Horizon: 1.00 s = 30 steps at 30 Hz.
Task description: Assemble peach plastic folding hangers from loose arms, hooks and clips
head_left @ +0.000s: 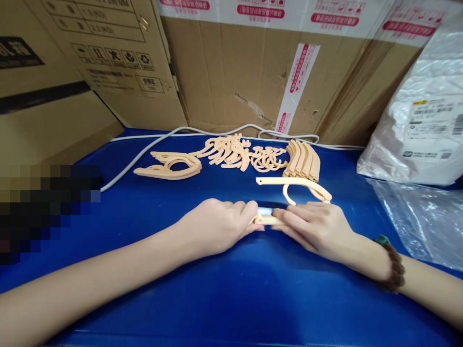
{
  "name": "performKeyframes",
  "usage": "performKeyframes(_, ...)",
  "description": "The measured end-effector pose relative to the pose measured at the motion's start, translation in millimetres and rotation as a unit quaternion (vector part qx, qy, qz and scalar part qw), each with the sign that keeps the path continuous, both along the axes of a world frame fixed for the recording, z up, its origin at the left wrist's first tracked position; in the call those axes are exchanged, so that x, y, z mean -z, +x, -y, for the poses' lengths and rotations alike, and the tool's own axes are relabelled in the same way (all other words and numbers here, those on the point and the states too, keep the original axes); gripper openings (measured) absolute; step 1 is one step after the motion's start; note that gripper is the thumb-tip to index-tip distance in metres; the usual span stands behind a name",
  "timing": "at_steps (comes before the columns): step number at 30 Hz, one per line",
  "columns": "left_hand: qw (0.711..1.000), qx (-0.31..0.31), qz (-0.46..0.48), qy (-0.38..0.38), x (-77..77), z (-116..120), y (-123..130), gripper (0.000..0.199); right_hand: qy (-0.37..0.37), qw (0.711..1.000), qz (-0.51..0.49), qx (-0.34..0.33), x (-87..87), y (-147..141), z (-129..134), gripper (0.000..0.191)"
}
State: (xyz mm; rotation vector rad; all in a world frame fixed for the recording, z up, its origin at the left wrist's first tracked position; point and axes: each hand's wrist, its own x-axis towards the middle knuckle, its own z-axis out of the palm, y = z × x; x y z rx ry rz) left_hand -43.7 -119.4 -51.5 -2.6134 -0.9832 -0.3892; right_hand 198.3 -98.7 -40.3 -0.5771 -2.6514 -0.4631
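Observation:
Between my two hands is a cream plastic hanger piece [268, 220], mostly covered by my fingers. My left hand [222, 222] pinches its left end, thumb against the fingers. My right hand [320, 225] is closed around its right part. Just behind my right hand lie a long hanger arm [285, 181] and a curved hook [287, 195], partly hidden by the knuckles. Farther back sit a row of curved hanger arms [303, 161], a heap of hooks [266, 160], a pile of slim curved pieces [229, 152] and folded hangers [168, 166].
A blue table [173, 299] carries everything. A white cable [135, 166] runs along the back, before cardboard boxes [231, 77]. At right stand a white plastic package [408, 115] and a clear plastic bag [427, 221]. A blurred patch covers the left edge.

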Motion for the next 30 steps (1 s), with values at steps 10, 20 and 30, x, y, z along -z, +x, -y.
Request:
performKeyframes(10,0.990,-0.006,-0.070,0.122,-5.6,6.3,0.6,0.035,-0.080,0.997,0.006,-0.006,-1.0,-1.5,-1.1,0.037)
performKeyframes(20,0.998,0.006,-0.022,0.063,1.2,1.5,0.3,0.038,-0.060,0.998,0.004,-0.002,0.0,-1.0,-0.5,0.033)
performKeyframes(30,0.989,0.001,-0.065,0.133,-4.5,6.3,1.1,0.035,-0.091,0.996,0.005,-0.008,-0.3,-0.7,-1.9,0.037)
